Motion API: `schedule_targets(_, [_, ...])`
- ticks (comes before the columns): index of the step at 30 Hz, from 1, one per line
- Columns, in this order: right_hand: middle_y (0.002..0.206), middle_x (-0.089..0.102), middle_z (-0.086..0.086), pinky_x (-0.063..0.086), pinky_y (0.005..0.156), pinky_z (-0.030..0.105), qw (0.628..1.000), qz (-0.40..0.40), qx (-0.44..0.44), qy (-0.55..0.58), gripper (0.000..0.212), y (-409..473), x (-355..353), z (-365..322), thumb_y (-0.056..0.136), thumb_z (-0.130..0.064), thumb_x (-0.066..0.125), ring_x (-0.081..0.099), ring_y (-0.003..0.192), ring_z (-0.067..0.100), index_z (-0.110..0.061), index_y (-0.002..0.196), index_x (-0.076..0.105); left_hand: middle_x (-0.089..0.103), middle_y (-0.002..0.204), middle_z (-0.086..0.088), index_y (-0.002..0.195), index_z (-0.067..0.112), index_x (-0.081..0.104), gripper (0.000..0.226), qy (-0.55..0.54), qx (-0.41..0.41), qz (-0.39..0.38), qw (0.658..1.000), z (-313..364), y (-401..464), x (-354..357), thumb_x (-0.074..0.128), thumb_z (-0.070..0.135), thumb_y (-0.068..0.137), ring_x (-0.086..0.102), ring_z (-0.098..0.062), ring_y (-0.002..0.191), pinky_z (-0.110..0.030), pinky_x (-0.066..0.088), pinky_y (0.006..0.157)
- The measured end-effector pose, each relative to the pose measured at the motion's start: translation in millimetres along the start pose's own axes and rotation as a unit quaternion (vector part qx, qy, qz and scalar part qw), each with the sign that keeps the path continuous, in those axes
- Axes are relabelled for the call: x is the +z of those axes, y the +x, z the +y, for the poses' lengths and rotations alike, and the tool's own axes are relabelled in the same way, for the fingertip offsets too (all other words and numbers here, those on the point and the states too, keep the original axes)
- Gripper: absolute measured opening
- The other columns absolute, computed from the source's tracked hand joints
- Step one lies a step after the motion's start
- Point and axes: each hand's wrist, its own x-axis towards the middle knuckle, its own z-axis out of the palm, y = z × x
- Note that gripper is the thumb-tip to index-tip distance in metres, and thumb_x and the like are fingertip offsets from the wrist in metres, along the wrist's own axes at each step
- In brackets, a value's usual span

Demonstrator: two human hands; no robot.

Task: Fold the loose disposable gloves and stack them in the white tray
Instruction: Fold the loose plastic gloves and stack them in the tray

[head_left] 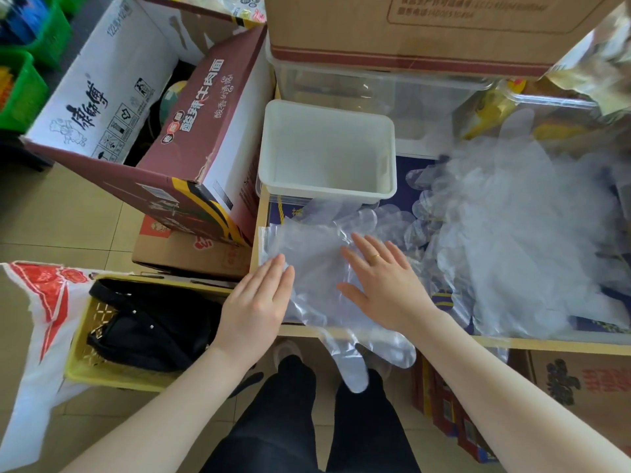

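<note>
1. Dark trouser legs (300, 421) fill the bottom middle of the head view; the feet are mostly hidden behind them and behind a glove finger that hangs down.
2. Both hands lie flat with fingers stretched out, gripping nothing. The left hand (256, 308) rests at the left edge of a clear glove (317, 268); the right hand (382, 281), with a ring on one finger, presses on the same glove's middle. The two hands are near each other but apart.
3. That glove is spread on the bench (375, 332), near its front edge, and its fingers droop over the edge toward the legs. Because it is see-through, its outline is hard to trace where it overlaps others.
4. To the right sits the pile of loose gloves (519, 240), a hazy heap; single gloves cannot be counted.
5. Just behind the spread glove stands the white tray (327, 191); whether anything lies inside it is unclear.
6. Behind it a clear tub (341, 83) sits under a brown carton (409, 29), cut off at the top.
7. Left of the bench are an open printed box (191, 138) and a yellow basket (82, 356) holding a black bag (150, 326).
</note>
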Motion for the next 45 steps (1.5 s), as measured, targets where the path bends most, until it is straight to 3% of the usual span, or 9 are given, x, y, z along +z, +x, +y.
schedule_targets(6, [0.133, 0.047, 0.015, 0.036, 0.101, 0.044, 0.886, 0.159, 0.261, 0.348, 0.059, 40, 7, 20, 0.088, -0.028, 0.059, 0.042, 0.122, 0.035, -0.010, 0.139, 0.035, 0.063, 0.119, -0.021, 0.110, -0.004, 0.066, 0.033, -0.015, -0.024, -0.012, 1.000, -3, -7, 5, 0.043, 0.002, 0.088, 0.061, -0.033, 0.110, -0.041, 0.047, 0.093])
schedule_targets(12, [0.105, 0.061, 0.010, 0.043, 0.083, 0.040, 0.900, 0.155, 0.271, 0.306, 0.032, 67, 3, 17, 0.085, -0.017, 0.056, 0.047, 0.106, 0.031, -0.013, 0.117, 0.054, 0.063, 0.123, -0.011, 0.113, 0.003, 0.066, 0.052, -0.074, -0.057, -0.127, 0.988, -3, -6, -5, 0.039, 0.027, 0.077, 0.059, -0.026, 0.114, -0.043, 0.043, 0.100])
schedule_targets(15, [0.083, 0.060, 0.010, 0.040, 0.068, 0.036, 0.912, 0.211, 0.210, 0.282, 0.013, 63, 3, 18, 0.087, -0.015, 0.055, 0.052, 0.089, 0.036, -0.007, 0.087, 0.065, 0.069, 0.111, -0.008, 0.104, 0.006, 0.071, 0.048, -0.089, -0.069, -0.124, 0.986, -4, 3, -10, 0.042, 0.038, 0.082, 0.065, -0.024, 0.101, -0.038, 0.048, 0.089])
schedule_targets(23, [0.093, 0.064, 0.010, 0.046, 0.063, 0.036, 0.921, 0.390, -0.002, 0.008, 0.026, 41, -9, 17, 0.088, -0.022, 0.048, 0.057, 0.073, 0.034, -0.011, 0.093, 0.071, 0.060, 0.120, -0.015, 0.125, 0.001, 0.054, 0.045, -0.103, -0.088, -0.034, 0.990, -24, 61, -1, 0.044, 0.027, 0.089, 0.060, -0.033, 0.104, -0.039, 0.051, 0.080])
schedule_targets(29, [0.086, 0.062, 0.000, 0.049, 0.057, 0.034, 0.907, 0.341, -0.070, 0.239, 0.033, 48, -24, -3, 0.094, -0.023, 0.039, 0.057, 0.071, 0.024, -0.003, 0.094, 0.065, 0.058, 0.125, -0.003, 0.133, 0.016, 0.049, 0.050, -0.123, -0.083, -0.156, 0.977, -35, 91, 4, 0.040, 0.042, 0.093, 0.048, -0.028, 0.119, -0.039, 0.033, 0.092])
schedule_targets(32, [0.075, 0.058, -0.005, 0.046, 0.057, 0.037, 0.907, 0.317, -0.026, 0.275, 0.033, 52, -29, -5, 0.095, -0.026, 0.036, 0.050, 0.062, 0.022, -0.004, 0.095, 0.060, 0.067, 0.089, 0.000, 0.097, 0.017, 0.066, 0.037, -0.182, -0.067, -0.114, 0.974, -40, 79, 4, 0.037, 0.039, 0.090, 0.058, -0.026, 0.093, -0.031, 0.030, 0.077])
schedule_targets(38, [0.106, 0.062, 0.016, 0.044, 0.061, 0.036, 0.940, 0.320, 0.037, 0.114, 0.028, 68, -29, -15, 0.090, -0.009, 0.050, 0.058, 0.084, 0.038, -0.004, 0.116, 0.057, 0.063, 0.063, -0.002, 0.069, 0.011, 0.062, 0.019, -0.114, -0.127, -0.044, 0.984, -42, 61, 8, 0.059, 0.023, 0.084, 0.057, -0.028, 0.064, -0.033, 0.038, 0.060])
schedule_targets(42, [0.114, 0.063, 0.008, 0.034, 0.081, 0.036, 0.917, 0.362, -0.133, -0.097, 0.036, 63, -23, -37, 0.078, -0.006, 0.050, 0.048, 0.105, 0.027, -0.010, 0.112, 0.061, 0.060, 0.069, -0.002, 0.069, 0.013, 0.062, 0.015, -0.038, -0.174, -0.044, 0.983, -37, 67, 12, 0.072, 0.021, 0.076, 0.055, -0.026, 0.069, -0.034, 0.040, 0.058])
schedule_targets(45, [0.102, 0.067, 0.002, 0.037, 0.072, 0.027, 0.940, 0.234, -0.205, -0.141, 0.040, 69, -15, -44, 0.077, -0.006, 0.035, 0.060, 0.093, 0.022, -0.011, 0.100, 0.068, 0.058, 0.083, -0.008, 0.081, 0.010, 0.062, 0.025, -0.069, -0.228, -0.054, 0.970, -35, 67, 16, 0.077, 0.026, 0.070, 0.056, -0.029, 0.076, -0.036, 0.044, 0.062])
